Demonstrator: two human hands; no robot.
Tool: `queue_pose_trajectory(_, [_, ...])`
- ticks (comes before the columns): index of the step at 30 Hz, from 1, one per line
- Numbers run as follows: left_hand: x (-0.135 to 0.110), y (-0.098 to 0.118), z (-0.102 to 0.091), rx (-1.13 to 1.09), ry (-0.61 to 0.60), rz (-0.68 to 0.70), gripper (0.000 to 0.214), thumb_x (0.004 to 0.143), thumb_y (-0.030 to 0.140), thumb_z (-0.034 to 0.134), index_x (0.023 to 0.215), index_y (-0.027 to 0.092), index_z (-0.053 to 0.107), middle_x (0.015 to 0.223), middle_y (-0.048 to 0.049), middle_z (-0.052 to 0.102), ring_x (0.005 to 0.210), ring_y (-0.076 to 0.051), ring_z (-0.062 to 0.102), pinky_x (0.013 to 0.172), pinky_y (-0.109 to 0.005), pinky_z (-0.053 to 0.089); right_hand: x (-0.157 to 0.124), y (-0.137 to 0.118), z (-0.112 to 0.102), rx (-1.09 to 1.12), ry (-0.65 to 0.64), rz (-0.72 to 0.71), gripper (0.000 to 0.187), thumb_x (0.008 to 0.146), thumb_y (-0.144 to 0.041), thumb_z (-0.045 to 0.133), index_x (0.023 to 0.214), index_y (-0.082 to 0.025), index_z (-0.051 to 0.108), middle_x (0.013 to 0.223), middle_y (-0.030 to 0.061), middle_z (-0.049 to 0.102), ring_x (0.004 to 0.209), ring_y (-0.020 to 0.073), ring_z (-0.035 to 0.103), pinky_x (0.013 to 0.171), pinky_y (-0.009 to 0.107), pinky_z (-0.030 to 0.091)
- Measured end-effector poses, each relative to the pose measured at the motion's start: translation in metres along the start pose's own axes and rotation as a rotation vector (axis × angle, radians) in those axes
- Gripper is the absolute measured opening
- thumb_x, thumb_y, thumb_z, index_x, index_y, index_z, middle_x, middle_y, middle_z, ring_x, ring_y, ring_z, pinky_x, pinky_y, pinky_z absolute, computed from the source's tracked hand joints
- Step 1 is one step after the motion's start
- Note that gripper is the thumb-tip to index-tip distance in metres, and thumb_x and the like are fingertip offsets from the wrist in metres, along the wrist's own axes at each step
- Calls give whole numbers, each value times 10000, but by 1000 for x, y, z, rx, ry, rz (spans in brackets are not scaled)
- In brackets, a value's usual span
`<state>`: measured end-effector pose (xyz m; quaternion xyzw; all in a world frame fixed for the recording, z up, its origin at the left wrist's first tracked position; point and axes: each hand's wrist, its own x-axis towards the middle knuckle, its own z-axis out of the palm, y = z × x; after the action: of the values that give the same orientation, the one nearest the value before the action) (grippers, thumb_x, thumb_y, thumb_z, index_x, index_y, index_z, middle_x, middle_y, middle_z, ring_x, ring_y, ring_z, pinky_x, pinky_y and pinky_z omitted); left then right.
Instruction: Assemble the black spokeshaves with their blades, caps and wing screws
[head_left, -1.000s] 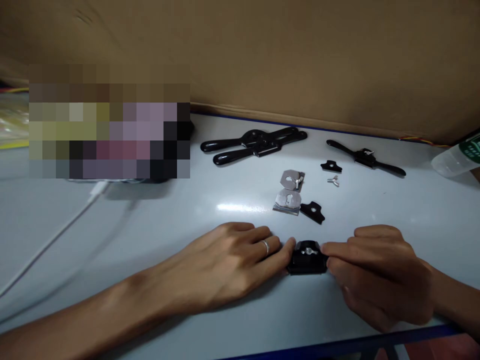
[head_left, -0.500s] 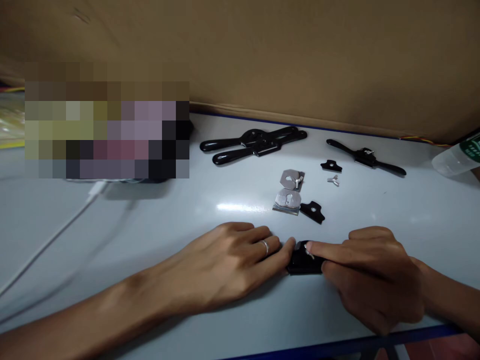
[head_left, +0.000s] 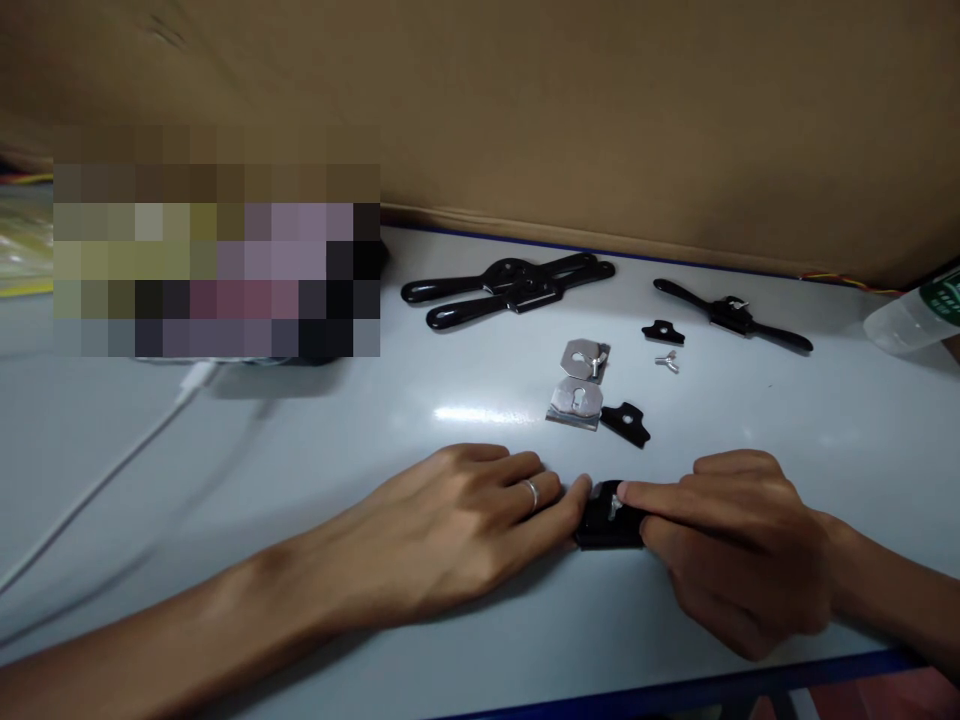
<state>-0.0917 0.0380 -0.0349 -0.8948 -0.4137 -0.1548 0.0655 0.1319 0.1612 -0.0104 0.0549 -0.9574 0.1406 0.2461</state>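
Observation:
A black spokeshave (head_left: 598, 530) lies on the table between my hands, its handles hidden under them. My left hand (head_left: 480, 520), a ring on one finger, is closed over the left end with a fingertip against the body. On the other end, my right hand (head_left: 739, 555) is closed, its index finger touching the silver wing screw (head_left: 615, 507) at the middle. Just beyond lie a black cap plate (head_left: 627, 423), a silver blade (head_left: 576, 398) and another silver blade (head_left: 576, 358) with a wing screw (head_left: 598, 364) on it.
Farther back are two black spokeshave bodies (head_left: 517, 290), an assembled spokeshave (head_left: 731, 315), another black cap plate (head_left: 663, 332) and a loose wing screw (head_left: 667, 361). A bottle (head_left: 911, 320) lies at the right. A white cable (head_left: 112, 462) crosses the left. Cardboard (head_left: 600, 120) stands behind.
The wing screw on the held spokeshave has turned, with my right index finger still at it. My right hand has shifted slightly left; my left hand has stayed in place.

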Motion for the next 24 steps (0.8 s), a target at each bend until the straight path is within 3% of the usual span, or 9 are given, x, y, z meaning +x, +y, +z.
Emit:
queue_pose_trajectory(11, [-1,0,0,13,1,4,286,1017,49,323,1199,43,544,754,-18,646,610,-171,570,493,-325,467,-1,3,0,-29,-43,-3,208,789,-59,438,796,-162,619,794,8,737,469,81,512,439,250,411])
queue_pose_trajectory(18, [-3,1,1,9,-13,0,255,1021,76,369,1191,42,556,764,-16,638,619,-176,565,500,-328,430,-6,5,2,-69,34,10,214,811,-39,467,857,-158,639,809,-6,756,561,82,628,511,215,510])
queue_pose_trajectory(24, [0,1,0,6,-7,3,264,1016,49,359,1188,33,559,768,-19,636,621,-178,556,503,-334,419,-3,6,2,-115,45,18,213,802,-30,486,801,-144,665,799,21,768,535,101,649,468,238,502])
